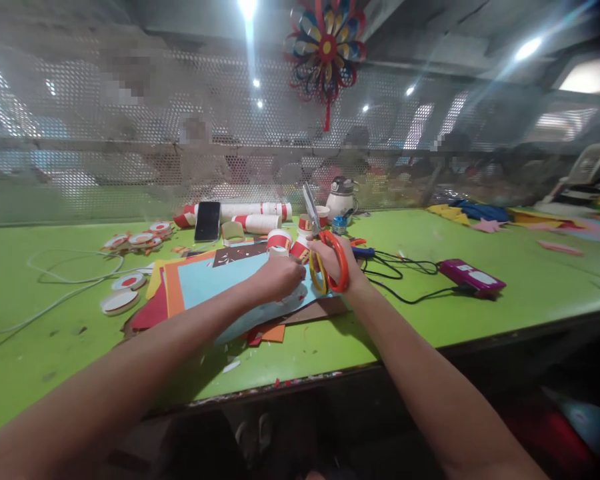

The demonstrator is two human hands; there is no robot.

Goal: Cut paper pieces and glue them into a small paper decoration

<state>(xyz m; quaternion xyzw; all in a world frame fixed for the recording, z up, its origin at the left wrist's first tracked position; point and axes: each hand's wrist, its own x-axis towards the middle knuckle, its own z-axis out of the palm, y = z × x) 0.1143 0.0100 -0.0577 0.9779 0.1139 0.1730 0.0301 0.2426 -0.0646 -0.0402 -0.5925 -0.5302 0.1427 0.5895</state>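
My right hand (337,263) is closed through the orange and yellow handles of a pair of scissors (316,230), blades pointing up and away. My left hand (279,275) is closed on a small red and white paper cup piece (300,248) right beside the scissors. Both hands hover over a stack of coloured paper sheets (205,283), light blue on top, orange, yellow and red beneath, lying on the green table (430,320).
Red and white paper cups (255,219) and a black phone (207,221) lie behind the paper. Cut cup discs (125,290) and a white cable (70,277) are at left. A purple device (471,275) with black cord sits right. A mesh screen (130,133) backs the table.
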